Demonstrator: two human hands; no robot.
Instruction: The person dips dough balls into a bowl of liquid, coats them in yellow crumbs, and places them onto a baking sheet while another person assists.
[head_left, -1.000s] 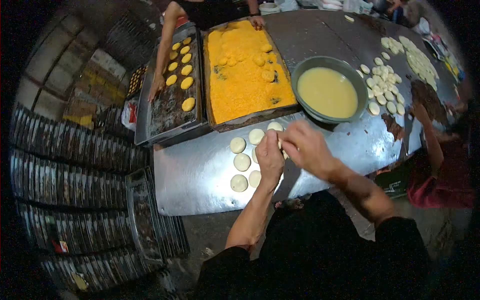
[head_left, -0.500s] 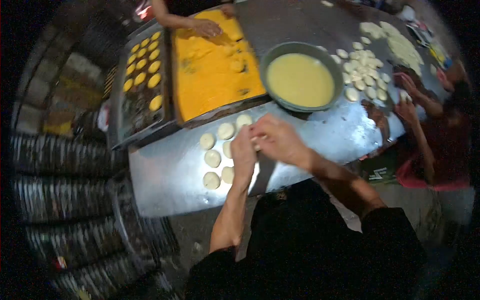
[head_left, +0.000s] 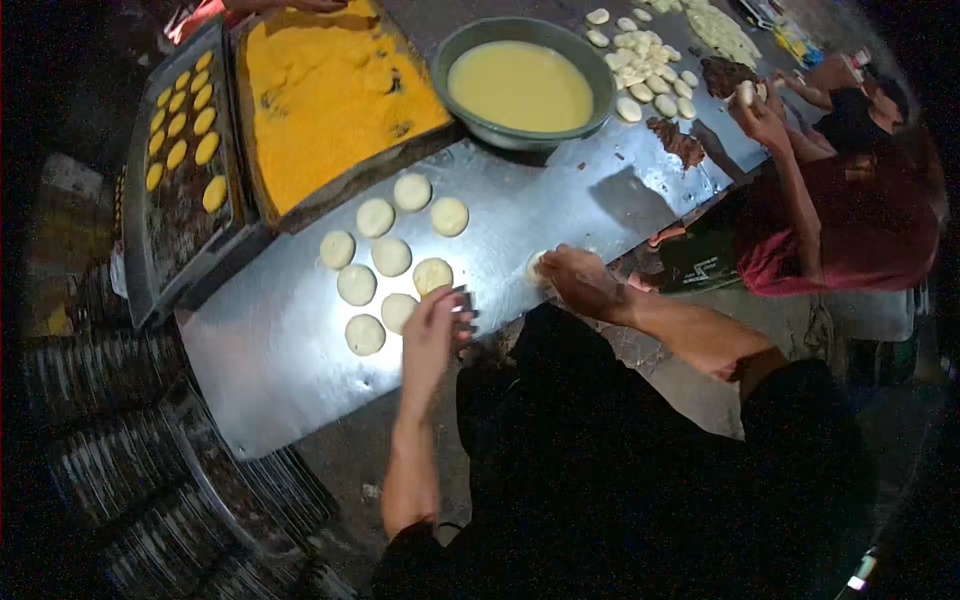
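Observation:
Several pale round dough pieces (head_left: 391, 256) lie in loose rows on the metal table (head_left: 290, 370). My left hand (head_left: 436, 325), fingers curled, is beside the nearest pieces; a small dark object with a bright edge (head_left: 463, 311) shows at its fingers, too unclear to name. Further right, my right hand (head_left: 575, 278) is closed at the table's front edge, its fingers on a pale dough piece (head_left: 538, 267) that they partly cover.
Behind stand a tray of orange crumbs (head_left: 320, 120), a bowl of yellow liquid (head_left: 525, 85) and a tray with yellow rounds (head_left: 205, 150). A dough pile (head_left: 650, 65) and co-workers (head_left: 840, 200) are at the right. Stacked trays (head_left: 120, 440) stand at left.
My hands, together over the dough pieces before, have moved apart, the right one to the right. The view has shifted, and more dough rounds show. The co-worker's hand over the crumbs has moved back.

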